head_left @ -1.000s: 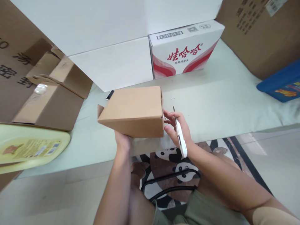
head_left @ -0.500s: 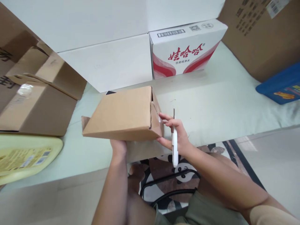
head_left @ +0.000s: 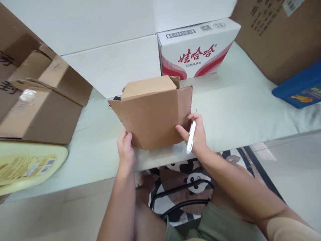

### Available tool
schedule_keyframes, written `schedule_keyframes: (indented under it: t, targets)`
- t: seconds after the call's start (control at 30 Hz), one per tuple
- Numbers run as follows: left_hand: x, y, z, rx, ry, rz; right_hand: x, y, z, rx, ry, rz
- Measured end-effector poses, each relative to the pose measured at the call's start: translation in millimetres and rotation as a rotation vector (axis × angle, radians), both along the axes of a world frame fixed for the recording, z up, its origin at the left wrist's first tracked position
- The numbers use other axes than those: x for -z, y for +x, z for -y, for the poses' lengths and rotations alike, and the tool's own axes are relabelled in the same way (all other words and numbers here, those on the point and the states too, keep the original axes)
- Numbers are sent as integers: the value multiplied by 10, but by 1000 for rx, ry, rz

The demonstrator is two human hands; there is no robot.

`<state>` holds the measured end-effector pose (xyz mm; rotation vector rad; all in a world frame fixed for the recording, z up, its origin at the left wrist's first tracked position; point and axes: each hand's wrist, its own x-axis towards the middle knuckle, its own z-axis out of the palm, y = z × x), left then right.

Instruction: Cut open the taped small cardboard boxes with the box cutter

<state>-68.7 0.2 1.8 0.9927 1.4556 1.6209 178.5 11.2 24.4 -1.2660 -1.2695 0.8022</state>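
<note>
A brown cardboard box point(head_left: 152, 117) is tilted on the cloth-covered table, its wide flap facing me. My left hand point(head_left: 126, 147) pinches the box at its lower left edge, thumb on the near face. On the other side, my right hand point(head_left: 197, 132) grips the right side flap, thumb in front and fingers against the outer edge. That same hand also carries a white box cutter point(head_left: 191, 137) against its palm, with a thin blade tip showing above the fingers. The inside of the box is hidden from me.
White cartons point(head_left: 112, 67) and a red-and-white water carton point(head_left: 198, 53) line the back. Brown boxes point(head_left: 50, 113) and a yellow bottle point(head_left: 32, 164) stand at left. A large brown carton point(head_left: 278, 43) and a blue container point(head_left: 298, 90) are at right.
The box has been turned and tipped, so its flaps now face me. My left hand has come out from underneath to its left edge. The box cutter now leans.
</note>
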Motion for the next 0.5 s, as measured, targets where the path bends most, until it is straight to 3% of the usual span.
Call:
schedule_keyframes:
  t: [0.13,0.23,0.5]
  targets:
    - [-82,24,-19,31,44,125,1,95,-116,53,-75,-54]
    - [-173,1,-44,30,113,186,-15,156,-173,15,-110,-123]
    - [-305,-224,-23,-38,89,115,-17,182,-146,-62,-132,-180]
